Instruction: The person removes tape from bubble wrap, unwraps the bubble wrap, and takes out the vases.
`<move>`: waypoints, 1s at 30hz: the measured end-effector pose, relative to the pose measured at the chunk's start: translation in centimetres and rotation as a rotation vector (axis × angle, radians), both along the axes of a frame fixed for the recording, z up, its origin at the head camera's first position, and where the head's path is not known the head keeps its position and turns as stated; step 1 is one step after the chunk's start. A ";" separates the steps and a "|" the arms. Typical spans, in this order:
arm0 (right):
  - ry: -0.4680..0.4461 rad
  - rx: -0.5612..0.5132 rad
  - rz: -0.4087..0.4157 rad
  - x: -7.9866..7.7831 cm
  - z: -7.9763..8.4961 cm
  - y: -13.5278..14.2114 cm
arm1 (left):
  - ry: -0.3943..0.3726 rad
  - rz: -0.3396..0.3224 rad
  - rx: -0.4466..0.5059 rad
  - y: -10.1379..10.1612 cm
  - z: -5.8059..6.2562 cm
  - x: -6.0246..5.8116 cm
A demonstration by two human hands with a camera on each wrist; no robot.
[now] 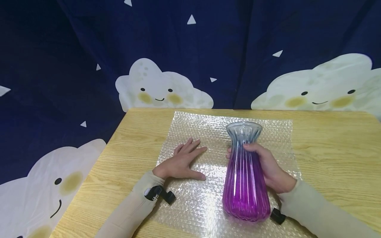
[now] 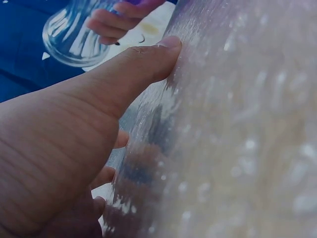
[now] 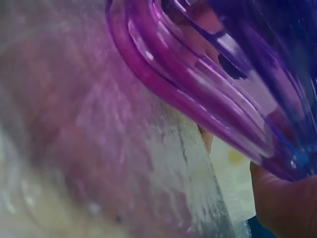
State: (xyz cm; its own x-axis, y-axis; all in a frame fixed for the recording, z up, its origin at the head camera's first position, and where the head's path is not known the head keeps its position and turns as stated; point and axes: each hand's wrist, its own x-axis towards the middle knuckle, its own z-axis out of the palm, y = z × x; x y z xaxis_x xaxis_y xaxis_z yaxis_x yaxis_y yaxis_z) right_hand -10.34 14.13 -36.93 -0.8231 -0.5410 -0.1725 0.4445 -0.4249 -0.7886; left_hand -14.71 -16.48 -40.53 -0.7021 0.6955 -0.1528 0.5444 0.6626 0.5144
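A ribbed glass vase (image 1: 246, 178), clear at the flared rim and purple toward the base, is gripped round its upper body by my right hand (image 1: 272, 168). The thumb lies across the front of the vase and fingertips show at its far side. Beneath is a sheet of bubble wrap (image 1: 193, 201) spread on the table. My left hand (image 1: 183, 162) rests on the left part of the sheet with fingers spread, apart from the vase. In the right wrist view the purple glass (image 3: 193, 84) appears above the bubble wrap (image 3: 163, 163).
The wooden table (image 1: 336, 158) reaches out on both sides of the sheet. Behind it hangs a dark blue curtain (image 1: 226, 43) printed with smiling clouds and white triangles. Small black cameras (image 1: 162, 194) are strapped to the wrists over light sleeves.
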 end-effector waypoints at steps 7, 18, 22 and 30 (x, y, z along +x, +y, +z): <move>0.056 0.059 0.000 0.5 0.4 -0.2 | 0.000 0.000 -0.006 0.0 0.0 0.0; 0.155 0.096 -0.033 1.0 1.0 -0.2 | 0.003 -0.003 -0.008 0.0 0.0 0.0; 0.203 0.098 -0.049 1.1 1.2 -0.2 | 0.000 -0.002 -0.011 0.0 0.0 0.0; 0.279 0.105 -0.048 1.4 1.6 -0.3 | 0.001 0.002 -0.010 0.0 -0.4 -0.2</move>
